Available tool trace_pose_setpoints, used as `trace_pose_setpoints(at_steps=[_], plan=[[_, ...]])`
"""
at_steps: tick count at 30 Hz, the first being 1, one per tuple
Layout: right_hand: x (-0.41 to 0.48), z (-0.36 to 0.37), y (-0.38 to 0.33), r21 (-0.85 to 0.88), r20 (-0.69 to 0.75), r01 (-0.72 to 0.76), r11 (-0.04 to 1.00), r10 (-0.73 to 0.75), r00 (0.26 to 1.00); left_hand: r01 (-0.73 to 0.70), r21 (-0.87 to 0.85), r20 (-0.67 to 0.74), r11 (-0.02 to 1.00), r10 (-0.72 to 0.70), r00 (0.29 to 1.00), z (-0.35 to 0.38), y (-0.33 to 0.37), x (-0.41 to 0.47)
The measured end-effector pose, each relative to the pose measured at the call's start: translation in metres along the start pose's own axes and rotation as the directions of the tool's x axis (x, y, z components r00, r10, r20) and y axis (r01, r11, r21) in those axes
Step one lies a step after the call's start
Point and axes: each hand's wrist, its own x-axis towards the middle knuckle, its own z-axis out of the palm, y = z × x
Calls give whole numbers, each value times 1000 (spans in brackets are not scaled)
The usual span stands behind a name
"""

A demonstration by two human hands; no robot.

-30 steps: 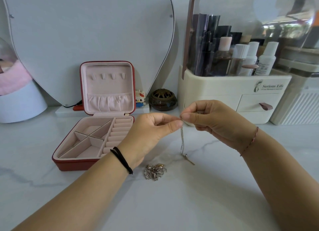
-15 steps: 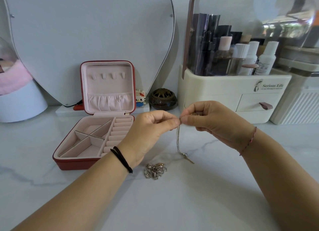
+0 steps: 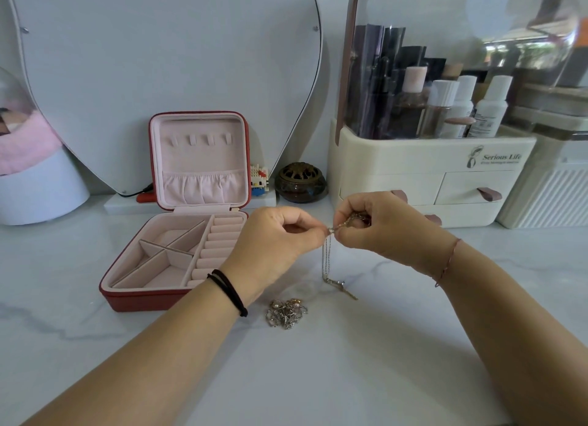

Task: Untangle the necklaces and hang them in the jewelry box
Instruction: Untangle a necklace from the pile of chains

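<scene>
A thin silver necklace [image 3: 326, 260] hangs doubled from my pinched fingers, its pendant end resting on the marble top. My left hand [image 3: 273, 238] and my right hand [image 3: 372, 228] meet fingertip to fingertip above the table, both pinching the chain's upper end; more chain is bunched inside my right hand. A tangled heap of chains [image 3: 286, 312] lies on the table below my left wrist. The red jewelry box [image 3: 133, 293] stands open at the left, its pink lid upright with several hooks [image 3: 199, 139] bare.
A heart-shaped mirror [image 3: 159, 60] leans behind the box. A cream cosmetics organiser [image 3: 413, 158] with bottles stands at the back right, a dark brown censer [image 3: 300, 182] and a small brick figure [image 3: 259, 179] beside it. A white round pot [image 3: 38, 190] sits far left.
The hanging chain has shifted slightly left and spread into a narrow loop. Both hands stay pinched together at almost the same spot.
</scene>
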Motion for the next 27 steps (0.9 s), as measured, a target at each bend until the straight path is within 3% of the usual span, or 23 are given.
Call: trace_pose_setpoints(at_steps=[5, 11, 18, 27], plan=[[4, -2, 7, 154, 6, -3, 988, 2, 1000, 25, -31, 22, 999, -24, 999, 0, -1, 2], [8, -4, 11, 324, 46, -19, 946, 4, 999, 206, -268, 202, 941, -155, 967, -3, -1, 5], [13, -4, 23, 132, -118, -114, 985, 129, 985, 355, -515, 386, 780, -159, 909, -9, 1, 5], [17, -3, 37, -59, -133, -243, 968, 234, 963, 241, -802, 143, 546, -217, 966, -23, -1, 18]])
